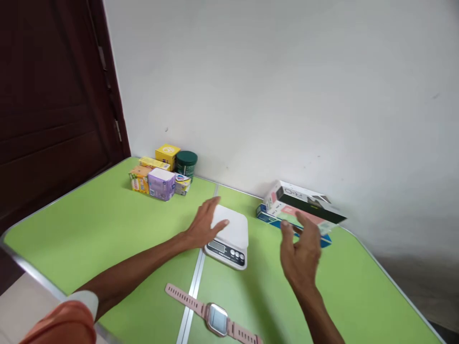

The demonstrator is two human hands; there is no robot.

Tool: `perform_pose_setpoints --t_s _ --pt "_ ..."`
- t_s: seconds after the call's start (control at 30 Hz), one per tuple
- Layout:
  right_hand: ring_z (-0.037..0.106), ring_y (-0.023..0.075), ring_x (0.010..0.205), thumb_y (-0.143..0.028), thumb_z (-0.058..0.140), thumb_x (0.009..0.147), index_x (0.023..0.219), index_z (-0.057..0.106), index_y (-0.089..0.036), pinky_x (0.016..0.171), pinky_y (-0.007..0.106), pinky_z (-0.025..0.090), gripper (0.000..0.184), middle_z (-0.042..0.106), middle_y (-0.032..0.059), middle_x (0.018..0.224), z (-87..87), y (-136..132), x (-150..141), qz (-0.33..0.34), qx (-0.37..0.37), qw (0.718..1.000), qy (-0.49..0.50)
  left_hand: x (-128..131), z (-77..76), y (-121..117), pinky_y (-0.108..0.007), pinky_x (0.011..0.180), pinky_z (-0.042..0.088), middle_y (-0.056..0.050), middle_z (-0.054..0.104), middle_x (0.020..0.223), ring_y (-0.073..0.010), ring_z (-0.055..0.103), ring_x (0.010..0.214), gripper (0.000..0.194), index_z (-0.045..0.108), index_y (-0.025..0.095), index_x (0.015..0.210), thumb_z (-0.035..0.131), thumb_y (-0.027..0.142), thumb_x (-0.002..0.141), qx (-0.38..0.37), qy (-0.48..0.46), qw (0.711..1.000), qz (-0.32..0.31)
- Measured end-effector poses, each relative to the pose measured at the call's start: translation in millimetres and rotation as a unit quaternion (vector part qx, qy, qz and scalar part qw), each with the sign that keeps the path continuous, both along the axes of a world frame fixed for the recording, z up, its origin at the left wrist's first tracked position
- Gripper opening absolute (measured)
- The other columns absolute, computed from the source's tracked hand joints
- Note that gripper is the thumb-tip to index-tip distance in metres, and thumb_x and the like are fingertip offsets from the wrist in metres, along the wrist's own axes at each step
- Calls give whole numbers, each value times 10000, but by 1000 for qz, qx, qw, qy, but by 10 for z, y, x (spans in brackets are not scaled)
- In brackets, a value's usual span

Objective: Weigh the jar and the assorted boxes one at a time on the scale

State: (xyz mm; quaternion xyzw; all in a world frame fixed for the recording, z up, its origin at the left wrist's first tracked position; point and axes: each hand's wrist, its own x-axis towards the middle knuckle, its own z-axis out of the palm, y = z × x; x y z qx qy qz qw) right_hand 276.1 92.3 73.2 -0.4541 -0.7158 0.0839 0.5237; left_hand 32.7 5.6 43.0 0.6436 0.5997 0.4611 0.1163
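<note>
A white kitchen scale (232, 228) with a small display and several round buttons lies on the green table. My left hand (206, 224) is over its left edge with fingers and thumb spread; whether it touches the scale I cannot tell. My right hand (301, 248) is raised to the right of the scale, fingers bent and apart, with nothing seen in it. Just beyond that hand, a white, pink and black box (308, 203) rests on a blue box (264, 215), partly hidden by my fingers. A pink-strapped smartwatch (217, 319) lies in front of the scale.
At the back left stand a yellow box (167, 154), a green lidded tub (186, 165), a purple pack (162, 184), an orange box (139, 179) and other small boxes. A metal seam (195, 279) crosses the table (107, 224). Behind it rises a wall (268, 86).
</note>
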Motion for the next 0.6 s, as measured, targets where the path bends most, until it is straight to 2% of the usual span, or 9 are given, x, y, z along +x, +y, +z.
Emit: perform_pose_setpoints --t_s 0.07,0.13,0.2,0.27,0.37,0.47,0.6 --pt "630 336 1132 -599 491 996 1388 581 -178 975 549 511 582 622 195 1344 31 -184 -431 84 -26 996 5 -458 -124 -235 -543 1298 228 -210 350 1644 -322 304 1557 759 268 157 1605 454 586 1007 43 -10 991 126" --pt "643 317 1129 -589 509 992 1356 605 -207 983 528 528 536 631 175 1356 19 -345 -917 166 -61 984 17 -934 -217 -396 -565 1304 178 -251 291 1658 -345 243 1580 799 244 114 1602 460 593 1000 99 -22 961 256" --pt "631 321 1195 -606 536 975 1377 598 -234 1021 527 520 551 616 163 1415 -42 -474 -1416 239 -113 964 22 -1359 -294 -500 -579 1300 168 -264 269 1662 -357 212 1590 831 238 114 1599 473 623 984 133 -45 929 343" --pt "596 338 1283 -640 583 937 1450 542 -239 1042 529 512 653 557 169 1509 -134 -561 -1891 285 -184 940 32 -1666 -366 -559 -576 1280 235 -256 310 1647 -351 278 1569 832 234 144 1599 466 647 978 133 -81 922 354" --pt "531 353 1380 -673 616 891 1493 488 -212 1060 518 500 769 500 184 1568 -276 -612 -2499 312 -260 911 68 -1866 -456 -575 -558 1244 322 -242 391 1603 -329 386 1516 759 291 166 1573 436 637 996 116 -114 932 322" --pt "549 330 1351 -652 610 895 1446 520 -212 1043 487 504 711 573 166 1495 -389 -603 -2932 336 -272 896 99 -1867 -500 -530 -583 1257 282 -243 422 1575 -336 362 1524 693 384 142 1516 435 607 1006 116 -101 928 338" --pt "551 306 1305 -585 641 888 1461 485 -210 1007 463 505 702 616 147 1420 -483 -537 -3247 347 -237 901 108 -1837 -521 -459 -589 1228 331 -242 468 1538 -337 422 1477 663 411 137 1492 428 591 1008 97 -120 930 334"
